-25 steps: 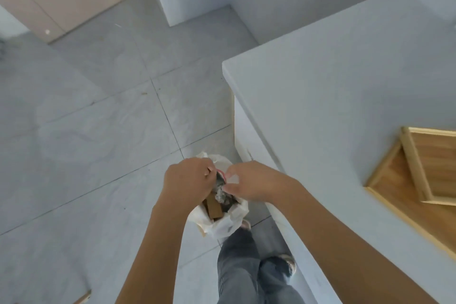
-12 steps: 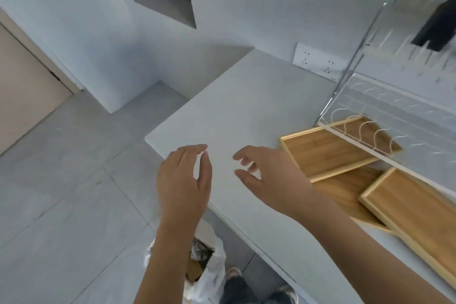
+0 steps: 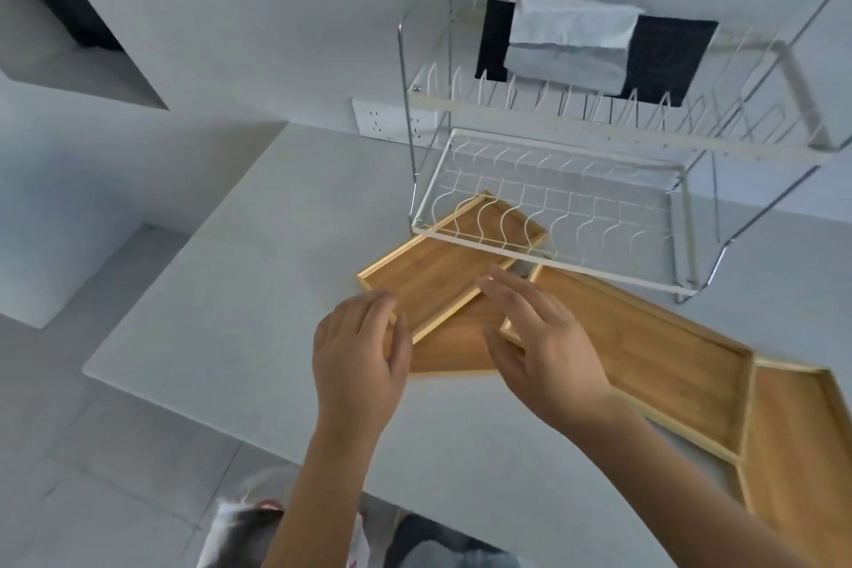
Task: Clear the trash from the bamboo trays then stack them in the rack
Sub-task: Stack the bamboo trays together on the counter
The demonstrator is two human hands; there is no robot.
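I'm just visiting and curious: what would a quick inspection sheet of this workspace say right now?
Surface: pale grey counter, bare apart from the job's things.
Job's things: bamboo trays overlapping; small tray on top, far end under the wire rack; long tray; no trash on them.
Clutter: white bag on the floor.
Hands: left hand and right hand open, over the small tray's near edge.
Cables: nothing seen.
Surroundings: wall sockets; folded cloths on the rack's top tier.
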